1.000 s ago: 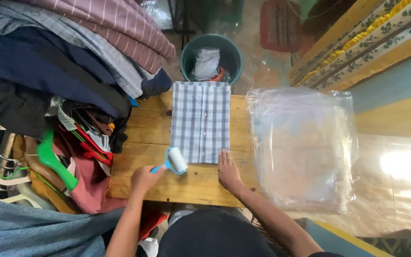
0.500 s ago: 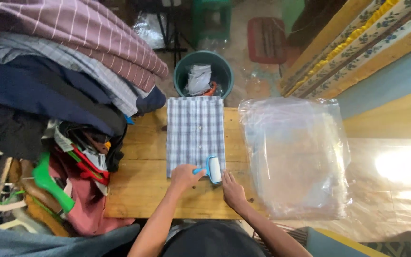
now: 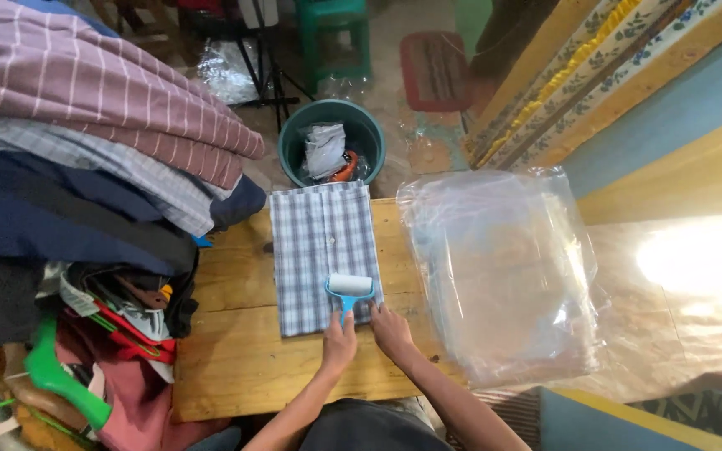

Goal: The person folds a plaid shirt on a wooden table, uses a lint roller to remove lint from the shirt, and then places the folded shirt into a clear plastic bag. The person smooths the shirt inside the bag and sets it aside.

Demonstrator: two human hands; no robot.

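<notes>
The left hand [image 3: 338, 344] is closed around the blue handle of a light, stiff lint roller [image 3: 350, 288] on the soft folded checked shirt [image 3: 323, 255], whose six-o'clock edge the flat-open right hand [image 3: 390, 327] pins, holding nothing.

A stack of clear plastic bags [image 3: 499, 276], flat, rectangular and shiny, lies on the right part of the tabletop [image 3: 244, 367], just beside the folded checked shirt [image 3: 321, 250]; more crumpled clear plastic [image 3: 227, 71] lies on the floor behind
</notes>
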